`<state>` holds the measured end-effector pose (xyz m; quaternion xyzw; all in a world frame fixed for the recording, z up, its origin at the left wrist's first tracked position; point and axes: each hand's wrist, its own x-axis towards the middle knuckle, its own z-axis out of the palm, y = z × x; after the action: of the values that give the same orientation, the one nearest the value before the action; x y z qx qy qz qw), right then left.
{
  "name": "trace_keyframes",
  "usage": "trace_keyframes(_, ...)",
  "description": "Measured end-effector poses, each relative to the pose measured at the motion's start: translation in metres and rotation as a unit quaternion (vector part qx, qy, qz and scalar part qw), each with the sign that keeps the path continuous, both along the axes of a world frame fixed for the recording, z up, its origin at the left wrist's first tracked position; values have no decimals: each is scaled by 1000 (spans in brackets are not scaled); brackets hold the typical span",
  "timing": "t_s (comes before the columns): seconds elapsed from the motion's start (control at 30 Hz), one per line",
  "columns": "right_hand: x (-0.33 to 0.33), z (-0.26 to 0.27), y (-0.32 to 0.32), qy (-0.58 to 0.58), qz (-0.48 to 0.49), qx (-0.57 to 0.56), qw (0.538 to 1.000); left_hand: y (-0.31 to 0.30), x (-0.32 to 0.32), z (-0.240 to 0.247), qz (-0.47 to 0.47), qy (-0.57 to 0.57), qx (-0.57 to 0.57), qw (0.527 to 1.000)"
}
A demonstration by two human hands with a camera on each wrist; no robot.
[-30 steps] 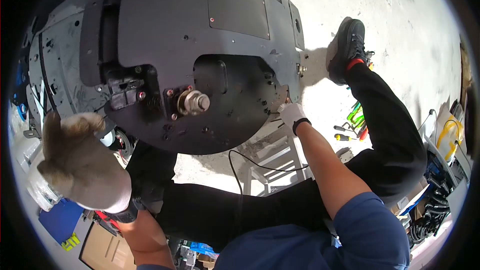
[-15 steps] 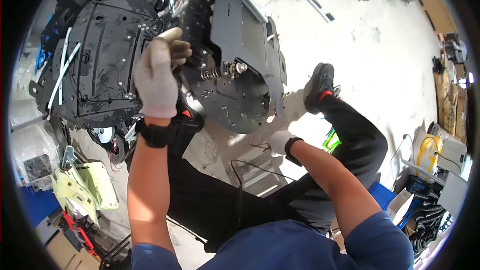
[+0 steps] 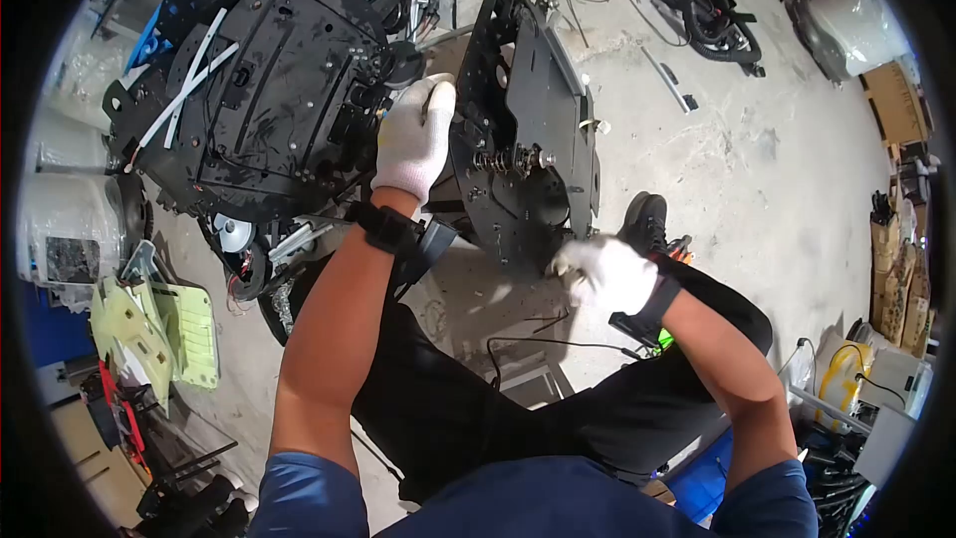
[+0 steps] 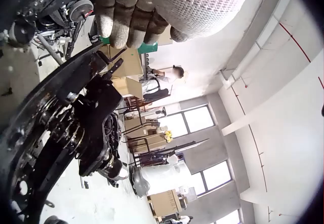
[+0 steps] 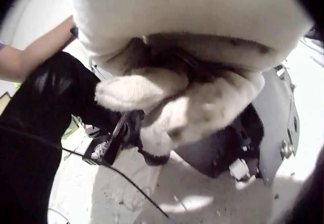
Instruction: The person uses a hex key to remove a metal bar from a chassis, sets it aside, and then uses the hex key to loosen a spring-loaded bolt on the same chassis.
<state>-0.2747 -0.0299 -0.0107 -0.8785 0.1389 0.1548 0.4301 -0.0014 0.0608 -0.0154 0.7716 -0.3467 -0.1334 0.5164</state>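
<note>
The upright black metal frame (image 3: 543, 80) carries a coil spring and bolt (image 3: 523, 159). My gloved left hand (image 3: 416, 139) is at its left side in the head view. In the left wrist view the hand's fingers (image 4: 129, 29) hang loosely bent with nothing visible in them, above the frame's dark edge (image 4: 50, 82). My gloved right hand (image 3: 607, 274), blurred, is near the frame's lower right end. The right wrist view shows its fingers (image 5: 197, 112) curled; a thin strip (image 5: 120, 124) shows beside them, and whether they hold it is unclear.
A black panel assembly (image 3: 269, 100) with white strips lies left. Pale green panels (image 3: 184, 339) stand lower left. A cable (image 3: 568, 342) runs between the legs. A dark wiring bundle (image 3: 687, 0) lies on the floor beyond. A shoe (image 3: 645, 219) is right of the frame.
The view has pulled back from the frame, and more floor shows. My left hand has moved from the far left toward the frame. My right hand has risen from the thin rods.
</note>
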Motion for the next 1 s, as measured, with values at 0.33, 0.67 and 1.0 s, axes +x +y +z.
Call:
trace_keyframes(0.33, 43, 49, -42, -209, -357, 279, 867, -15, 9, -10, 32, 115, -2, 993)
trace_keyframes(0.67, 67, 44, -42, -160, -351, 270, 882, -20, 0, 3, 13, 211, -9, 977)
trace_keyframes(1.0, 74, 28, -41, -146, -357, 304, 871, -24, -8, 15, 11, 191, 8, 982)
